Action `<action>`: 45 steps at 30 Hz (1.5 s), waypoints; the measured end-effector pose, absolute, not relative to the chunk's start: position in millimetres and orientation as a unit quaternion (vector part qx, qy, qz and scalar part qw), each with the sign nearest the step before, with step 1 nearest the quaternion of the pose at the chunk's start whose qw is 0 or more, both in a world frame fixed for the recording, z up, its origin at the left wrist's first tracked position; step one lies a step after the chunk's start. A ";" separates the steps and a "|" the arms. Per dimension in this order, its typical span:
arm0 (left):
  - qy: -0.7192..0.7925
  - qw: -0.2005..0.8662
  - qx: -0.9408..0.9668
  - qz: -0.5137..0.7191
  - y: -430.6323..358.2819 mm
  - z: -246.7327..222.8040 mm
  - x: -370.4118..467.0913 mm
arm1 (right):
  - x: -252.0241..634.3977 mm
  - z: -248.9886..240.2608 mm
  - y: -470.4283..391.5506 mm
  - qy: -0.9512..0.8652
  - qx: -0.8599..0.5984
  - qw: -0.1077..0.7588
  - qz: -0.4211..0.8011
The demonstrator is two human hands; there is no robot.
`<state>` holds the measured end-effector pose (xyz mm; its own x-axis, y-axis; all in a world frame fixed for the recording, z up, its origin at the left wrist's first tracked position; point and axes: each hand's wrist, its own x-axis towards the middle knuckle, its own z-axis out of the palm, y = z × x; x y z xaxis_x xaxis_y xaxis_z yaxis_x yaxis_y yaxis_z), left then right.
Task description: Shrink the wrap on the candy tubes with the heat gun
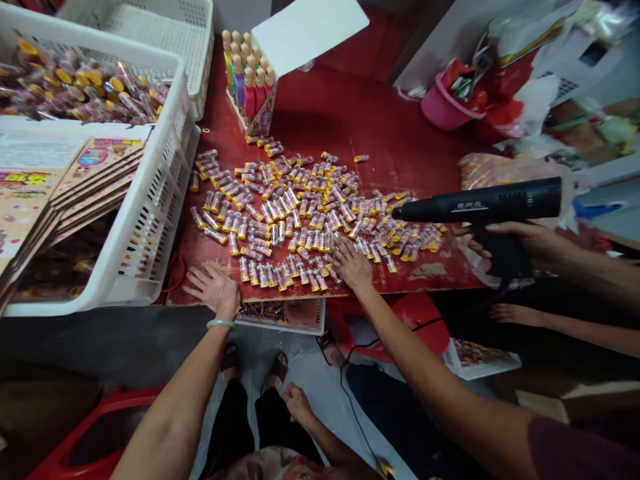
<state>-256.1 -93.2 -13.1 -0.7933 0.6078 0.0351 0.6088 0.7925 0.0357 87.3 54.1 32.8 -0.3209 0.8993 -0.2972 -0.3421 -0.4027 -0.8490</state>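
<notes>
My left hand point(216, 288), with a pale green bangle at the wrist, lies with fingers spread on the red table's point(400, 120) front edge. It holds nothing and is beside many small clear tubes point(280, 230) with yellow caps and purplish labels. Low over my lap, my right hand point(297, 403) is closed in a fist; its inside is hidden. A co-worker's spread hand point(351, 265) touches the front of the tubes. Another hand point(523, 241) at the right grips a black heat gun point(480, 205), its nozzle pointing left over the tubes.
At left stands a white crate point(173, 133) with capped items and folded printed cartons point(45, 180). A display box point(260, 120) of colourful figures sits at the back. A pink tub point(445, 107) is back right. Another hand point(515, 315), a cable point(345, 380) and red stools are below.
</notes>
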 end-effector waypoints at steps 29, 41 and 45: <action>-0.934 -0.062 -0.322 -0.143 -94.6 12.5 -249.4 | 24.4 102.9 67.0 -0.750 0.601 -0.044 0.273; -0.929 -0.106 -0.310 -0.174 -96.8 14.7 -251.2 | 10.1 125.4 71.6 -0.303 0.949 -0.054 -0.070; -0.929 -0.095 -0.318 -0.163 -96.7 11.4 -252.2 | 12.5 123.5 70.5 -0.158 0.952 -0.153 -0.215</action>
